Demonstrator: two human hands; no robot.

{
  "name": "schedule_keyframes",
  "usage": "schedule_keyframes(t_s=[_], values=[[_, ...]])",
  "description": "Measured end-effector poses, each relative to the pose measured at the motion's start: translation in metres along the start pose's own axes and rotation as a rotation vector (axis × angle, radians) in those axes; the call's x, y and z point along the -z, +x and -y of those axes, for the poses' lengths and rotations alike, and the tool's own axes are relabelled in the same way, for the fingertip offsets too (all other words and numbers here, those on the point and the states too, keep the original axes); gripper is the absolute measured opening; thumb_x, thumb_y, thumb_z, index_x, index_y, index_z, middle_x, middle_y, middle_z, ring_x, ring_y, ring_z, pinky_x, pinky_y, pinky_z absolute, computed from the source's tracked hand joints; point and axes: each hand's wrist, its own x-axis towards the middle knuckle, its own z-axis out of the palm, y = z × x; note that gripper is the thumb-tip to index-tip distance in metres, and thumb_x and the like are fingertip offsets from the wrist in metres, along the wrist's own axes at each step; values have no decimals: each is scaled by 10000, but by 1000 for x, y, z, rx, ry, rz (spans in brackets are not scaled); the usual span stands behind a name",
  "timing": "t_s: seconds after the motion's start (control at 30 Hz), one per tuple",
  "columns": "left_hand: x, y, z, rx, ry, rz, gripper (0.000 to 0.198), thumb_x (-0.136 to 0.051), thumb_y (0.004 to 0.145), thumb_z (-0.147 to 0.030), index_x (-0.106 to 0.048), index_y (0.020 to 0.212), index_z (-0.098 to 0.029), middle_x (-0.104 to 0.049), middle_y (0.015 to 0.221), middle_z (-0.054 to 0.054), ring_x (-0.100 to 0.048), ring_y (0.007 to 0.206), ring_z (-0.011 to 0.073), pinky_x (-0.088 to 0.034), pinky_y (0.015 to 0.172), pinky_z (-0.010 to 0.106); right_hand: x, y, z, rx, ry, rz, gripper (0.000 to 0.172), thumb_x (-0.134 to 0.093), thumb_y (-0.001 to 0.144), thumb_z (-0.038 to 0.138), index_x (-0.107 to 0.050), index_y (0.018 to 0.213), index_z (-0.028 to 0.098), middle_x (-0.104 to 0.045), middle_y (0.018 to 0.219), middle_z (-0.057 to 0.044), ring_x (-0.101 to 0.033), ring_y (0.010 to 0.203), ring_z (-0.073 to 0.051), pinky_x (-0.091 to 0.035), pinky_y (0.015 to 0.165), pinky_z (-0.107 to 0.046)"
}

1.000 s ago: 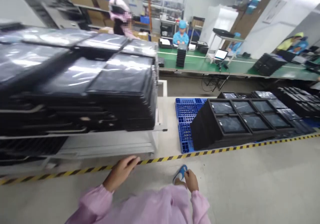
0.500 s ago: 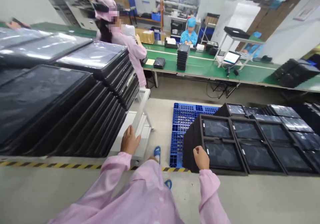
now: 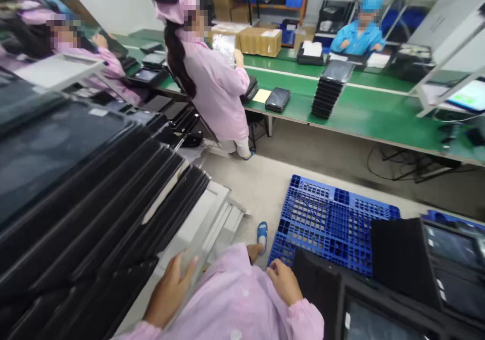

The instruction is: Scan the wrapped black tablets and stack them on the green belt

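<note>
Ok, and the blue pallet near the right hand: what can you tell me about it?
The blue pallet looks like moulded plastic: an open grid of small slots, with denser, darker blue blocks at the visible corner and along its edges. It lies flat on the pale floor, this side of the green bench. Black stacks of framed dark panels hide its near and right parts; one appears to stand on it. The right hand hangs by its near left side, seemingly not touching it.
</note>
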Motion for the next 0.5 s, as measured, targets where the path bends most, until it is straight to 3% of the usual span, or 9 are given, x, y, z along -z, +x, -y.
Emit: schedule_keyframes(t_s=[0.1, 0.23, 0.37, 0.5], values=[[-3, 43, -60, 47, -54, 5, 808, -377, 880, -717, -513, 1407, -119, -539, 1517, 219, -483, 1451, 352, -409, 1204, 479, 18, 48, 39, 171, 27, 52, 186, -527, 940, 266, -690, 1009, 207, -746, 919, -73, -685, 906, -241, -400, 780, -303], [-7, 93, -116, 131, -130, -21, 751, -344, 901, -673, -610, 1317, -107, -613, 1441, 210, -537, 1408, 331, -402, 1209, 458, 68, 122, 85, 371, 313, 37, 294, -488, 981, 413, -693, 1041, 210, -743, 962, -71, -680, 907, -226, -447, 822, -305], [-17, 123, -151, 290, -137, -86, 679, -300, 956, -621, -691, 1202, -124, -653, 1393, 193, -546, 1401, 324, -422, 1191, 416, 144, 205, 107, 328, 623, 41, 429, -560, 901, 592, -690, 965, 188, -720, 898, -84, -667, 858, -234, -502, 790, -316], [-25, 135, -188, 459, -3, -197, 576, -314, 963, -586, -720, 1071, -192, -738, 1245, 161, -633, 1285, 387, -494, 1085, 472, 245, 263, 112, 226, 749, 72, 504, -650, 787, 677, -681, 908, 189, -701, 866, -85, -660, 820, -242, -527, 739, -329]])
